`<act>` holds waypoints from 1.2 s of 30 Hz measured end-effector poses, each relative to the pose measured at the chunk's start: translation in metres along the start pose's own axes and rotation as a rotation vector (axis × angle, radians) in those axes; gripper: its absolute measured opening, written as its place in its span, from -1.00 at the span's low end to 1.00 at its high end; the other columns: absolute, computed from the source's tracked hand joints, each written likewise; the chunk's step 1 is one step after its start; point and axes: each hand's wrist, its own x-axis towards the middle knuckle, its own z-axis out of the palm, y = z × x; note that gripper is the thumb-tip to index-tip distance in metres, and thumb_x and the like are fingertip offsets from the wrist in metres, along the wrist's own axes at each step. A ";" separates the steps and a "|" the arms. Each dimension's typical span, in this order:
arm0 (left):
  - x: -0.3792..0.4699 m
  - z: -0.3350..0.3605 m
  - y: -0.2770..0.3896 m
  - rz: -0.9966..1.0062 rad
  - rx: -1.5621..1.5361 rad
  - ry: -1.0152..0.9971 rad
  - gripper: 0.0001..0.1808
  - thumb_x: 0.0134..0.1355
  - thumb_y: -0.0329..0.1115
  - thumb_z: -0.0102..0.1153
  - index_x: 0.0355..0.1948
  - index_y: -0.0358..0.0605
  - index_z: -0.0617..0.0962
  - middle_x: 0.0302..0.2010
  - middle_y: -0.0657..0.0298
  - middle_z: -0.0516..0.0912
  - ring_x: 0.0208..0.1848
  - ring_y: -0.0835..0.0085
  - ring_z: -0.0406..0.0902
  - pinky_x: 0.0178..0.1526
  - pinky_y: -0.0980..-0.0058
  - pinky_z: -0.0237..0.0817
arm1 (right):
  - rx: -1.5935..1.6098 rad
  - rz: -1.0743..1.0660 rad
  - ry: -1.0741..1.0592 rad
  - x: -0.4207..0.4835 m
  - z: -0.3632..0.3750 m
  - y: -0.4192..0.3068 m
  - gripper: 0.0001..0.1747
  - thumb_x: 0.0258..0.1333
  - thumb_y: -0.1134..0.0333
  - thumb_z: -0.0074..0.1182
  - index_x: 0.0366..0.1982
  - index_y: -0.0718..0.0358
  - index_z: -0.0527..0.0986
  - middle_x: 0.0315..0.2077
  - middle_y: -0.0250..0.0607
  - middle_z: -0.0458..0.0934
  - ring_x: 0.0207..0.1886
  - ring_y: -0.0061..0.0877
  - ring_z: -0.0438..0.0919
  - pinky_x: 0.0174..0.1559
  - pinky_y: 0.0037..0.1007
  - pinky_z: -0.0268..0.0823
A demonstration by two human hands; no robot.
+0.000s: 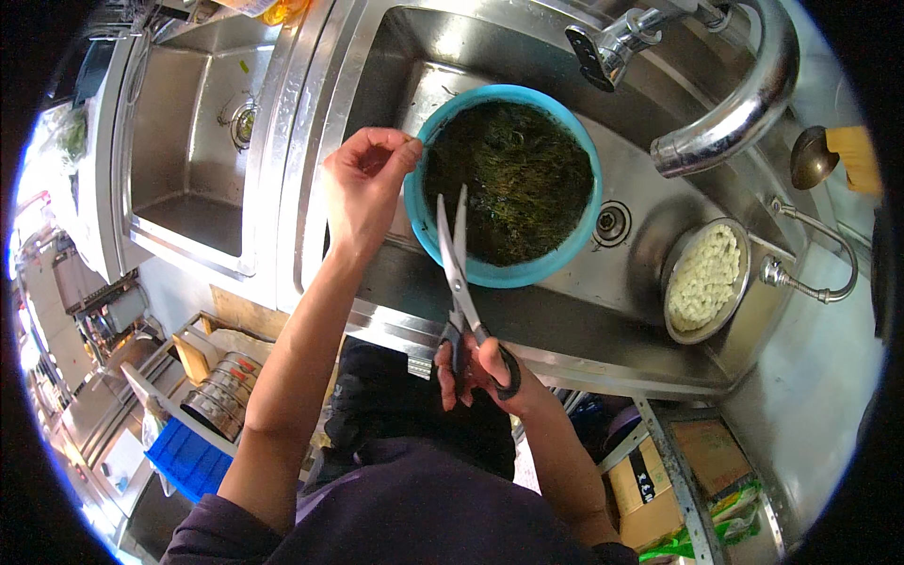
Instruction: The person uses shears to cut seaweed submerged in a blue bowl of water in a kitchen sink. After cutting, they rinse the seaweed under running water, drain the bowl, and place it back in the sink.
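Note:
My right hand grips a pair of scissors by the dark handles. Its blades are slightly apart, and the tips reach over the near left rim of a turquoise plastic basin. Dark green, stringy greens that look like seaweed sit in dark water inside the basin. My left hand is at the basin's left rim, with thumb and forefinger pinched together. Whether a thin strand is between those fingertips is too small to tell. The basin stands in a stainless steel sink.
A metal bowl of small white pieces leans at the sink's right end, beyond the drain. A thick chrome faucet arches over the far right. Left lies a second sink with green scraps at its drain. Cardboard boxes stand below right.

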 end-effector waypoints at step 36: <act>-0.059 0.022 -0.076 -0.224 0.539 -0.489 -0.79 0.17 -0.42 0.21 -0.19 -0.27 0.69 -0.25 -0.01 0.73 -0.16 0.20 0.67 -0.09 0.27 0.45 | 0.406 -0.245 0.563 -0.049 -0.052 0.039 -0.28 0.23 -0.39 -0.20 -0.24 0.19 0.48 -0.51 -0.24 0.52 -0.50 -0.34 0.54 -0.46 -0.40 0.29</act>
